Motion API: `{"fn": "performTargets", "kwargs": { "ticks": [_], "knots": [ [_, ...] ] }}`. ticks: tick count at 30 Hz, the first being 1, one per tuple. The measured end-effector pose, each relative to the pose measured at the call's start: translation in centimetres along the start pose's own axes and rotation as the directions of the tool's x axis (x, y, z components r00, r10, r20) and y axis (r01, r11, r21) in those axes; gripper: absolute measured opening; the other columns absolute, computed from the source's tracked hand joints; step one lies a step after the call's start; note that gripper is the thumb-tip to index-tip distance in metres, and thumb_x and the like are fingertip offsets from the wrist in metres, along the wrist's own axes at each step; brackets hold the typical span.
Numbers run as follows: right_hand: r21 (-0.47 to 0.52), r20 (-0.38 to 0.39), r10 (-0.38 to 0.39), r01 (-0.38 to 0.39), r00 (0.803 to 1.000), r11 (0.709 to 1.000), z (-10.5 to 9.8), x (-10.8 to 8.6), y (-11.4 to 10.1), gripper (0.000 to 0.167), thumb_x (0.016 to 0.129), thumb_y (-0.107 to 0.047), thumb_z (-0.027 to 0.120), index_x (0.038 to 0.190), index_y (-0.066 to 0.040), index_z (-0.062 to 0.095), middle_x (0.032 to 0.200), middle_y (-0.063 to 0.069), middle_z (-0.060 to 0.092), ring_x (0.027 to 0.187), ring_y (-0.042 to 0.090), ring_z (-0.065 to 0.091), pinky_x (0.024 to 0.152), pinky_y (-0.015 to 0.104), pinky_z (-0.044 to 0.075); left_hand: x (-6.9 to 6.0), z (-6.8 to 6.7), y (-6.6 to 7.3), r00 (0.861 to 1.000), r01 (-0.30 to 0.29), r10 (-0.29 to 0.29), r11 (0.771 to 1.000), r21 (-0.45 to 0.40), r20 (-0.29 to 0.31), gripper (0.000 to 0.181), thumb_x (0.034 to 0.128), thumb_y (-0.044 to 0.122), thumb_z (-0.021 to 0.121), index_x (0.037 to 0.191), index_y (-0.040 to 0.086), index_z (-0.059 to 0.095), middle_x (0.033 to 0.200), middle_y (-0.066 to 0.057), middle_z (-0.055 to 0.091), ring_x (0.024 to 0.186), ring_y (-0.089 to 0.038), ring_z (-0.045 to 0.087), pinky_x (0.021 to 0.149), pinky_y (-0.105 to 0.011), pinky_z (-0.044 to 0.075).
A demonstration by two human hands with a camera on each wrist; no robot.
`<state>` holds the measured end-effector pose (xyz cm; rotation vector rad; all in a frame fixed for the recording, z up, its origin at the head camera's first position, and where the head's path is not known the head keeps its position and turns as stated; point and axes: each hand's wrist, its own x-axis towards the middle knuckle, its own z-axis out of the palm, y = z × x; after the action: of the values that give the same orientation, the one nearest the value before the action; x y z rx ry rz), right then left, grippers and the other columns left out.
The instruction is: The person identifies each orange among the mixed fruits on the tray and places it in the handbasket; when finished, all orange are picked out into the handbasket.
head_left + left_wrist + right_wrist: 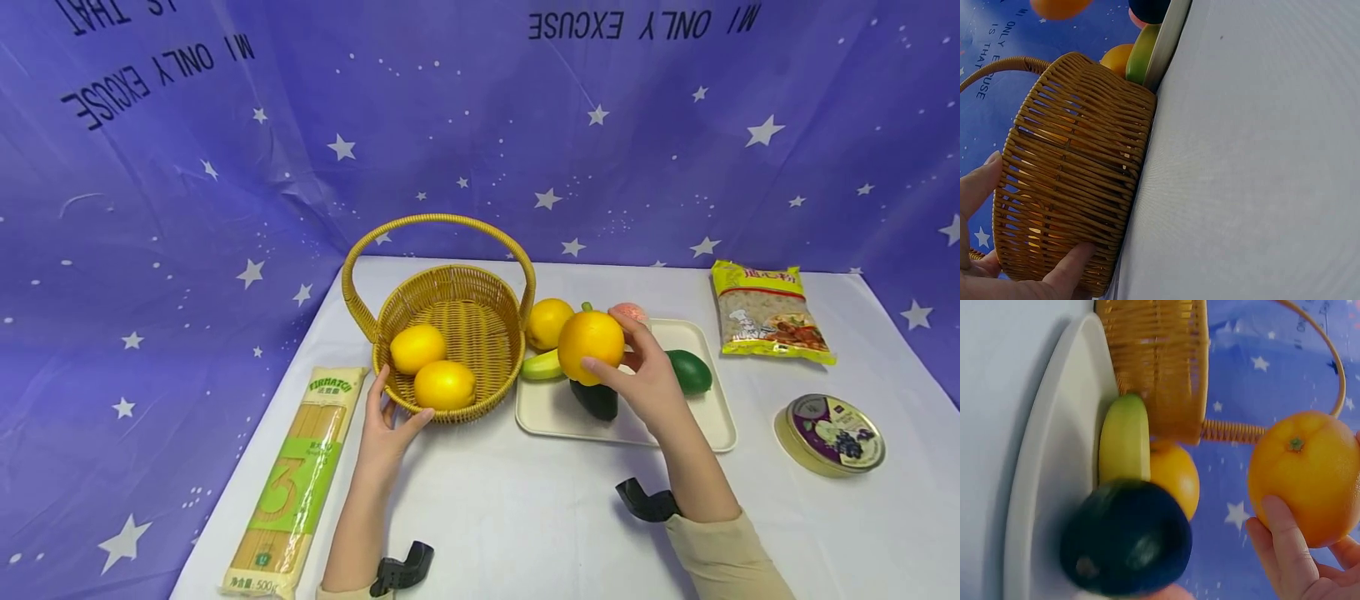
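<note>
My right hand (pixel 647 377) holds an orange (pixel 591 343) up over the left part of a cream tray (pixel 712 417). In the right wrist view the orange (pixel 1307 478) shows a green stem end, with fingertips against its side. My left hand (pixel 386 433) grips the near left side of a wicker basket (pixel 491 400), thumb and fingers spread around its rim and wall. Two lemons (pixel 418 348) lie inside the basket. Below the held orange, a banana (pixel 542 367) and a dark avocado (pixel 595 402) rest on the tray, partly hidden.
Another orange (pixel 550 322) sits beside the basket. The tray also bears a green fruit (pixel 688 372); a pinkish fruit (pixel 630 312) shows behind the hand. A noodle pack (pixel 292 483) lies left; a yellow bag (pixel 768 312) and round tin (pixel 831 435) lie right. The basket's tall handle (pixel 438 218) arches upward.
</note>
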<state>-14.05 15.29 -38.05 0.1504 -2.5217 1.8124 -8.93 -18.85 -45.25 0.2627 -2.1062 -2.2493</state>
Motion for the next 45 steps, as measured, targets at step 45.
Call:
{"fn": "performTargets", "kwargs": {
  "ticks": [45],
  "knots": [
    [0.183, 0.213, 0.189, -0.229, 0.959, 0.956, 16.4, 12.0, -1.6, 0.078, 0.082, -0.030, 0.078, 0.147, -0.015, 0.036, 0.133, 0.014, 0.046, 0.109, 0.030, 0.056, 0.079, 0.046, 0.056, 0.2, -0.1, -0.2, 1.000, 0.007, -0.007, 1.000, 0.019, -0.013, 0.100, 0.0812, 0.011, 0.078, 0.155, 0.028, 0.014, 0.160, -0.003, -0.004, 0.145, -0.030, 0.007, 0.109, -0.043, 0.033]
  ]
}}
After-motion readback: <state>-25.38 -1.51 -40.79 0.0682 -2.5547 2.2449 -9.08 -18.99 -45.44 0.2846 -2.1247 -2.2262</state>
